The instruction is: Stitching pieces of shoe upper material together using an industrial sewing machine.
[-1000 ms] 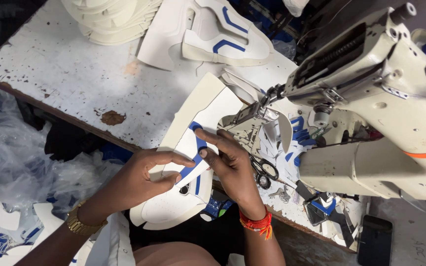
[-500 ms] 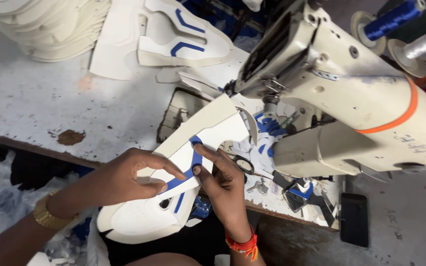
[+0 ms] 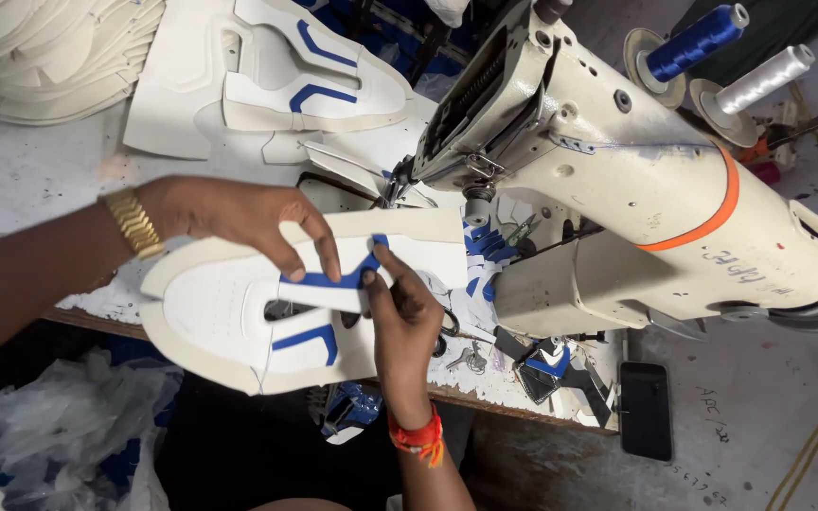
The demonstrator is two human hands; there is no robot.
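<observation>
I hold a flat white shoe-upper panel (image 3: 210, 312) with blue trim in front of the cream sewing machine (image 3: 617, 189). My left hand (image 3: 239, 213), with a gold watch on the wrist, reaches over the panel from the left and presses a blue strip (image 3: 328, 279) onto it with thumb and fingers. From below comes my right hand (image 3: 400, 312), a red-orange thread band on its wrist, pinching the right end of the same blue strip against the panel. The panel's right edge lies close to the machine's needle area (image 3: 400, 185).
A stack of white panels (image 3: 49, 57) and finished white-and-blue uppers (image 3: 286, 85) lie on the worn table at the back. Blue (image 3: 698, 43) and white (image 3: 764, 80) thread spools stand on the machine. Scissors (image 3: 471, 355), scraps and a dark phone (image 3: 646, 412) sit near the table's front edge.
The view has shifted and closed in. My left hand now reaches over the panel from the top left, and the panel lies flatter and more to the left of the needle.
</observation>
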